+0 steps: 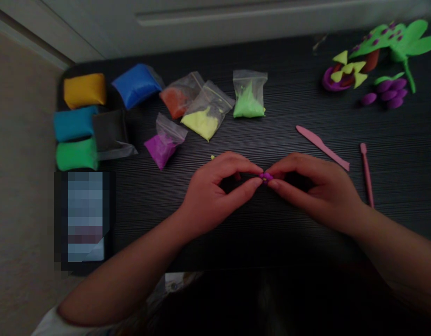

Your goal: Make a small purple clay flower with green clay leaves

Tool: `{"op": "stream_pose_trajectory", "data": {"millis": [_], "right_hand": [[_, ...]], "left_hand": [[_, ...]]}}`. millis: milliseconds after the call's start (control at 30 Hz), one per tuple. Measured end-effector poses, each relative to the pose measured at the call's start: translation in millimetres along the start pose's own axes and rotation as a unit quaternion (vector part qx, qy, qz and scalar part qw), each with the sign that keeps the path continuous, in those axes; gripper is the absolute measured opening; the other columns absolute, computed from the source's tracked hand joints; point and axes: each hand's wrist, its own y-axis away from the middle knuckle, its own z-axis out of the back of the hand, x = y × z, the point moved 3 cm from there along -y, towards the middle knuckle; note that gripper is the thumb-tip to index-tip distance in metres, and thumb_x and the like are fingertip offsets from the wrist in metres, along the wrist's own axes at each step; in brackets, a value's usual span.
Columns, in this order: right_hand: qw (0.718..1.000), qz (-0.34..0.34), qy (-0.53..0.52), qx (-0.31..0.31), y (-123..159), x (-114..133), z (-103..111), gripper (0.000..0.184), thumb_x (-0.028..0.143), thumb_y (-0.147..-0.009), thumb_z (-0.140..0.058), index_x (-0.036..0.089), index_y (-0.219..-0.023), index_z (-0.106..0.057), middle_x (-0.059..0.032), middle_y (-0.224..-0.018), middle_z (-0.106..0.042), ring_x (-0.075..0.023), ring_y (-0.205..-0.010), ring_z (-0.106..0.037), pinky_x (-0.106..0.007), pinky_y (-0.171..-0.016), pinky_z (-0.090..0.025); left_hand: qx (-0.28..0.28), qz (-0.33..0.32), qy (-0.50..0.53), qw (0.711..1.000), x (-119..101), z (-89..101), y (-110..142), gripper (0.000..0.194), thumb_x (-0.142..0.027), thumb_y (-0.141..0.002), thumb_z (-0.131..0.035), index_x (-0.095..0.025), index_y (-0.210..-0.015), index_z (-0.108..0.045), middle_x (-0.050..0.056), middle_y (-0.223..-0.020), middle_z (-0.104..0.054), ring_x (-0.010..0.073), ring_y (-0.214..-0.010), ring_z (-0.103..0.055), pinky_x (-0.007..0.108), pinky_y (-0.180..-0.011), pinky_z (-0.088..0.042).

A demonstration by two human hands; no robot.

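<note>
Between the fingertips of both hands is a small purple clay piece [267, 177] with a yellowish spot on it. My left hand [220, 191] pinches its left side with thumb and forefinger; my right hand [311, 189] pinches its right side the same way. Both hands are just over the dark table, and the fingers partly cover the piece. A tiny yellow bit [213, 157] lies by the left knuckles. To the right of my right hand are a pink plastic knife [322, 145] and a thin pink modelling tool [366, 175].
Zip bags of purple [161, 148], yellow [203, 122], orange-red [175, 101] and light green clay [249, 102] lie beyond my hands. Several wrapped clay blocks [85, 91] and a blurred-screen device [85, 214] are at left. Clay shapes, including a grape-like cluster [390, 92], stand at the back right.
</note>
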Motion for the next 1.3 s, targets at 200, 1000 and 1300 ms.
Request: {"op": "stream_pose_trajectory", "data": {"millis": [200, 1000, 1300], "right_hand": [[0.999, -0.029, -0.037, 0.003, 0, -1, 2, 0.016, 0.028, -0.079, -0.055, 0.021, -0.091, -0.062, -0.0011, -0.083, -0.063, -0.0126, -0.076, -0.057, -0.025, -0.067, -0.045], [0.998, -0.004, -0.056, 0.015, 1, 1, 1, 0.015, 0.025, -0.077, -0.056, 0.022, -0.090, -0.062, -0.0011, -0.083, -0.064, -0.0134, -0.076, -0.058, -0.026, -0.067, -0.046], [0.998, -0.009, -0.061, 0.010, 1, 1, 1, 0.014, 0.024, -0.076, -0.058, 0.023, -0.090, -0.062, -0.0001, -0.084, -0.064, -0.0130, -0.077, -0.058, -0.026, -0.067, -0.045]], "left_hand": [[-0.011, 0.009, 0.012, 1.000, 0, 0.5, 0, 0.013, -0.020, -0.077, -0.056, -0.020, -0.087, -0.065, 0.000, -0.082, -0.063, 0.0106, -0.078, -0.056, 0.024, -0.070, -0.045], [0.085, 0.212, 0.299, 0.927, 13, -10.3, -1, 0.012, -0.027, -0.076, -0.057, -0.016, -0.072, -0.058, -0.001, -0.067, -0.058, 0.0082, -0.057, -0.051, 0.024, -0.056, -0.045], [0.072, 0.195, 0.292, 0.933, 12, -10.7, 0, 0.010, -0.026, -0.077, -0.056, -0.017, -0.076, -0.059, -0.001, -0.070, -0.058, 0.0074, -0.058, -0.051, 0.023, -0.058, -0.044]]}}
